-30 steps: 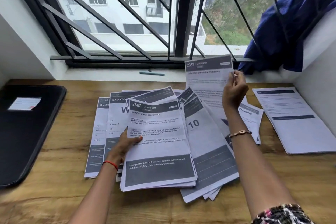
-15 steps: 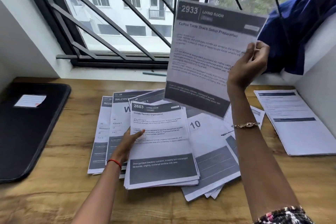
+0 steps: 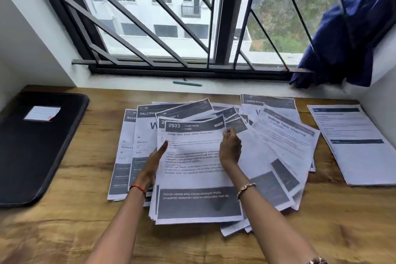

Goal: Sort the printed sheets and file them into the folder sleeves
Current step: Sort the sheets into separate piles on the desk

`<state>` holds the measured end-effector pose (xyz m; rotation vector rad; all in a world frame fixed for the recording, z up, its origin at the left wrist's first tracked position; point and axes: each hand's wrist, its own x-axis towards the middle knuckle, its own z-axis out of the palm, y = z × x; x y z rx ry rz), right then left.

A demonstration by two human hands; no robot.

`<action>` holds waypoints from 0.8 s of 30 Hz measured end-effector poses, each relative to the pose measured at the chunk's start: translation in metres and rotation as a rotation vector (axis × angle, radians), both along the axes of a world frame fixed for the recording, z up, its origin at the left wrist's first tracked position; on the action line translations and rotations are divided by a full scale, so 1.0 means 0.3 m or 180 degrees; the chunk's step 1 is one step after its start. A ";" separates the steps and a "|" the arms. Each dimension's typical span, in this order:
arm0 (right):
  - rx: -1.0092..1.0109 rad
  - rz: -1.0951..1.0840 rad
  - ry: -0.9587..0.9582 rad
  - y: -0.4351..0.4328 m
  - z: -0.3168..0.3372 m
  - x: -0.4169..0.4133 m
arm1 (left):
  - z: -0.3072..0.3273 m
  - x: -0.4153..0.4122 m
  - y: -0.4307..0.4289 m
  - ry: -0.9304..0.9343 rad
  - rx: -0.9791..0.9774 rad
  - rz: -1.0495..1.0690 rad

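Sheet 2933 (image 3: 192, 169): lies atop the centre stack (image 3: 152, 210), probably grouped by heading; right hand (image 3: 230, 148) fingers pinch its one-o'clock corner, squaring it; left hand (image 3: 155, 157), fingers straight, braces the nine-o'clock edge. Closed folder (image 3: 36, 146): nine o'clock on worktop (image 3: 214, 246), sleeves unfilled.

1. Sheet 2933 (image 3: 192, 169), pinched at its top right corner by the right hand (image 3: 230, 150): we read the number, but the body lines below the grip are too smeared to read.
2. Left hand (image 3: 153, 163), across the sheet from the grip: its fingers pass under the paper's edge, and we cannot tell how they lie.
3. Fanned sheets (image 3: 285, 135), beneath and beyond the grip: mostly covered, header strips showing.
4. Black folder (image 3: 32, 156), far left of the grip: cut by the frame edge, and its label (image 3: 42, 113) is too small to read.
5. Paper stack (image 3: 351, 146), far right of the grip: clipped by the frame edge.
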<state>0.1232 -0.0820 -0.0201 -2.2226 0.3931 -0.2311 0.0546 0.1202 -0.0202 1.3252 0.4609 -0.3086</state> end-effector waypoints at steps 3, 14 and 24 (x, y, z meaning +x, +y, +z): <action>-0.0058 0.0004 0.0156 0.033 -0.010 -0.019 | -0.018 0.000 0.010 -0.0090 0.0234 -0.0073; -0.0604 0.0551 0.0791 0.042 -0.027 0.000 | -0.051 0.008 0.006 -0.0210 0.0258 -0.0101; -0.0700 -0.0082 0.0899 -0.194 0.033 0.144 | 0.013 0.021 0.063 -0.0341 -0.0155 0.0244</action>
